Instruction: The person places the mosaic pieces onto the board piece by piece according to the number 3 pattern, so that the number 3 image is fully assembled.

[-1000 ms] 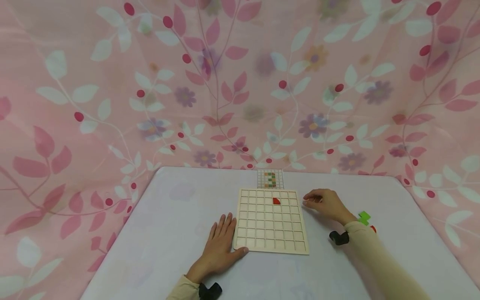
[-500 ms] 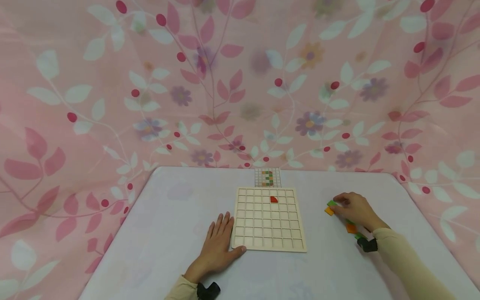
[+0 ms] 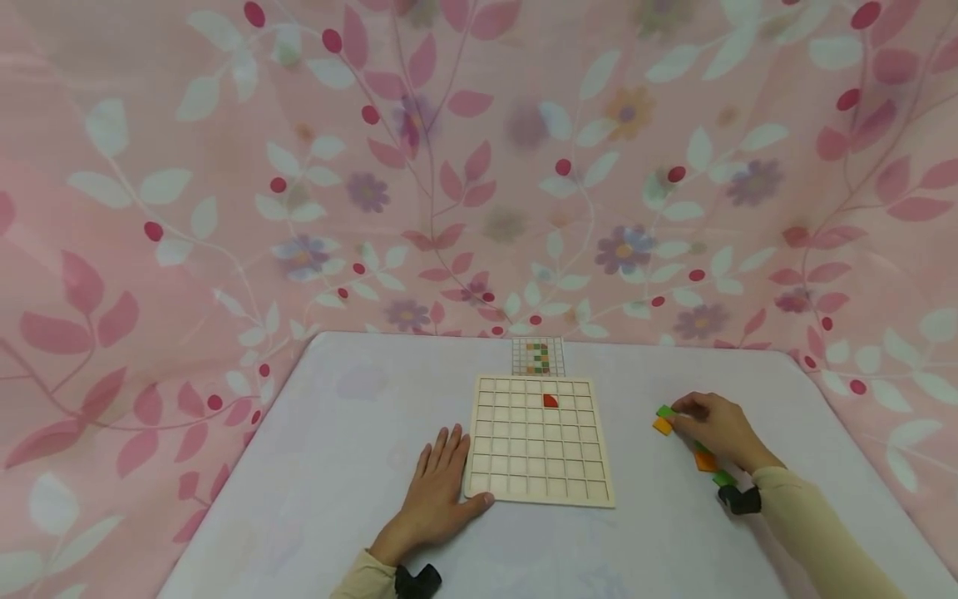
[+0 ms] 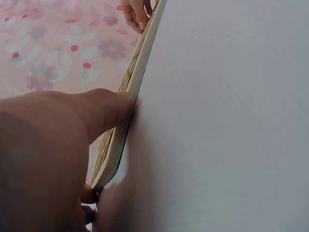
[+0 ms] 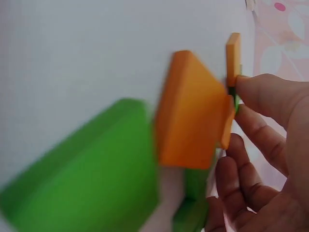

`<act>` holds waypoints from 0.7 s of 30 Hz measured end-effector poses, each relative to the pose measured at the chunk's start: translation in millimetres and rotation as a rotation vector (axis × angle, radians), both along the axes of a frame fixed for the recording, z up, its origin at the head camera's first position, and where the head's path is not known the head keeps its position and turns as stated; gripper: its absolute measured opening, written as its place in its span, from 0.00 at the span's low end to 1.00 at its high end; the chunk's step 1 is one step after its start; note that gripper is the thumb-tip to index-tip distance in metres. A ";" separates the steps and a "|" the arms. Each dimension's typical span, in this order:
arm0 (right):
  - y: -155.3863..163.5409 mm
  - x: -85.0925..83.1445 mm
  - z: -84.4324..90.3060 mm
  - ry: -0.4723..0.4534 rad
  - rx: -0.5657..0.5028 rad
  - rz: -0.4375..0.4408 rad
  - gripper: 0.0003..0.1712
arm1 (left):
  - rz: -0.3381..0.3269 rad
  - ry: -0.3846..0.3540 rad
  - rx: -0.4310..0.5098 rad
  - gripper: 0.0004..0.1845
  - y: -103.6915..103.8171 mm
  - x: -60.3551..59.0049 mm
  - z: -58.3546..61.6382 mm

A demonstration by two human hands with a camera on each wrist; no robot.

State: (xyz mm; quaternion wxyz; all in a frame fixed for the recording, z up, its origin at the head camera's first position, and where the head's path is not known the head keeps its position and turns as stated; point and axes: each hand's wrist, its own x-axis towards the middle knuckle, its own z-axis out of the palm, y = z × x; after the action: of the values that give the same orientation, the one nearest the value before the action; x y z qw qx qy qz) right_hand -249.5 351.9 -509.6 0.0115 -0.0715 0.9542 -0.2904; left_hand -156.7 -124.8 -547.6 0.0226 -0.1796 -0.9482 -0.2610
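Observation:
My left hand [image 3: 434, 499] lies flat with straight fingers at the left edge of a square wooden grid board [image 3: 539, 441]; its thumb presses the board's near edge, as the left wrist view also shows. One red quarter-round tile [image 3: 550, 401] sits in a cell of the board's upper part. To the right of the board, my right hand [image 3: 722, 428] is over a loose line of tiles. Its thumb and index finger pinch a small green tile [image 3: 665, 412] beside an orange tile [image 3: 662, 426]. The other fingers curl over more tiles, partly hiding them.
A small patterned card [image 3: 537, 358] with a coloured grid lies behind the board. Another orange tile [image 3: 705, 461] and a green tile [image 3: 723, 479] lie under the right wrist. The white table [image 3: 359, 416] ends at a pink floral curtain [image 3: 479, 166].
My right hand has moved right, away from the board's edge to the tiles, and its thumb and finger have closed on a green one. The left hand stays in place.

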 end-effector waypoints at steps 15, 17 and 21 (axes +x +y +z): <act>-11.1 -8.6 5.7 0.005 0.008 0.023 0.19 | -0.007 -0.043 -0.051 0.51 0.7 1.1 6.3; -10.8 -8.7 3.5 0.027 0.016 0.024 0.21 | -0.004 -0.053 -0.062 0.51 0.1 0.7 6.5; -10.4 -9.6 0.5 0.044 0.026 0.032 0.24 | -0.002 -0.058 -0.071 0.51 -0.9 1.0 7.8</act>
State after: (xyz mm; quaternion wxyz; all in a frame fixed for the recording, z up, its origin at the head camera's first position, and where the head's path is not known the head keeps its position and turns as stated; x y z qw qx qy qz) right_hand -259.0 341.5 -509.1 -0.0040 -0.0931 0.9566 -0.2760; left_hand -155.7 -125.7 -539.8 -0.0116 -0.1738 -0.9569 -0.2324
